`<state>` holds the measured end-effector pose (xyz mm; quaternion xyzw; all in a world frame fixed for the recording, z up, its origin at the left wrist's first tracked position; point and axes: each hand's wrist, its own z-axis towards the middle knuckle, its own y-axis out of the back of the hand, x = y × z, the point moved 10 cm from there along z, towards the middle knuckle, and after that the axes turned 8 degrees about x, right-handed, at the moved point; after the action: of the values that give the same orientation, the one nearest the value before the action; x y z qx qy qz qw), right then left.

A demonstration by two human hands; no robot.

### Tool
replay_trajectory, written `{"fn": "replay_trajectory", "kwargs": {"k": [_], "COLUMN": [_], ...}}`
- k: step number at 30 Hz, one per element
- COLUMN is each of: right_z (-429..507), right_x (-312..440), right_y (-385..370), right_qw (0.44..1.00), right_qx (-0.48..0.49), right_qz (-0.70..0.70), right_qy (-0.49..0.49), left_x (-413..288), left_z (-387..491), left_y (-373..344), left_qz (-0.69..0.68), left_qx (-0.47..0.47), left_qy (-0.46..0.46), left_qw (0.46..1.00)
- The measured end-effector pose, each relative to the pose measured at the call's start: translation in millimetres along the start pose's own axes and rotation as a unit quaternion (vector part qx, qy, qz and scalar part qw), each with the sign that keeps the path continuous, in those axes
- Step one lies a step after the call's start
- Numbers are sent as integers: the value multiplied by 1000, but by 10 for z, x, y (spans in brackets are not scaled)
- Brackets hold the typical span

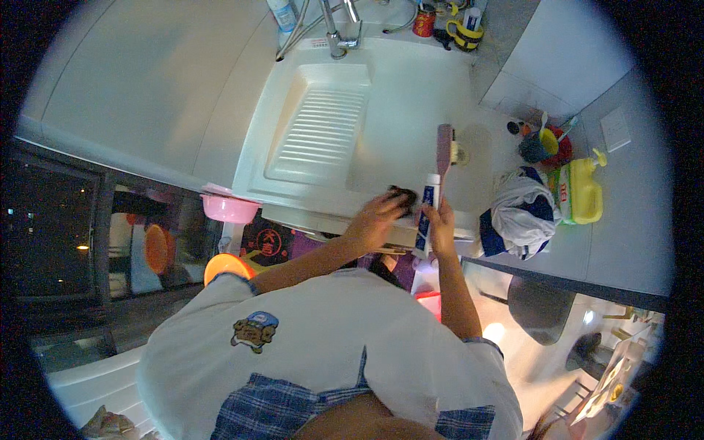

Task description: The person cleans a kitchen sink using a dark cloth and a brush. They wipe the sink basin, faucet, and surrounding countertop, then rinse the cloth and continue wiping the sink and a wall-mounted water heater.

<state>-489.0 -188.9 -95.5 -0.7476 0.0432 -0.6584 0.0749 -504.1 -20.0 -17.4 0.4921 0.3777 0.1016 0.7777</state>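
Observation:
My right hand [443,225] grips a blue-and-white toothpaste tube [427,212], its white cap pointing up toward the sink. The same hand holds a pinkish-brown long-handled brush [444,146] beside the tube, its wide end reaching over the sink basin. My left hand [378,217] is blurred, just left of the tube. Its fingers are closed around a small dark object [406,199], too blurred to name. Both hands are at the near edge of a white laundry sink [407,93] with a ribbed washboard [324,129] moulded into its left part.
A chrome faucet [336,47] stands at the back rim. On the right counter are bunched white-and-navy cloth [522,214], a yellow pump bottle [583,192] and cups [536,146]. A yellow-and-black mug [467,37] sits at the back right, a pink basin [231,208] at the left.

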Motion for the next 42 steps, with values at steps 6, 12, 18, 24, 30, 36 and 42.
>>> {"fn": "replay_trajectory", "kwargs": {"k": [6,12,18,24,30,36,42], "right_z": [-33,-53,-53,-45,-67,-95,-87], "right_x": [68,148,181,105,118,155,186], "right_y": [5,-62,-23,-35,-15,-1,-30], "right_qw": [1000,998,993,991,982,967,967], "right_qx": [-23,-47,-113,-135,-188,-254,-254], "right_qz": [8,41,-9,0,-14,-10,-25], "right_qy": [8,-2,17,22,31,32,16], "left_x": [651,1972,2517,3601,4427,4992,4672], "left_z": [-558,-1520,-1036,-351,638,1540,1630], "left_y": [509,1999,2439,2088,2088,2061,2100], "left_qz": [0,161,265,270,313,339,173], "left_qx": [4,-158,-214,-67,4,15,-35], "left_qy": [22,223,219,294,233,172,84], "left_qw": [1000,949,914,914,921,925,981]}}
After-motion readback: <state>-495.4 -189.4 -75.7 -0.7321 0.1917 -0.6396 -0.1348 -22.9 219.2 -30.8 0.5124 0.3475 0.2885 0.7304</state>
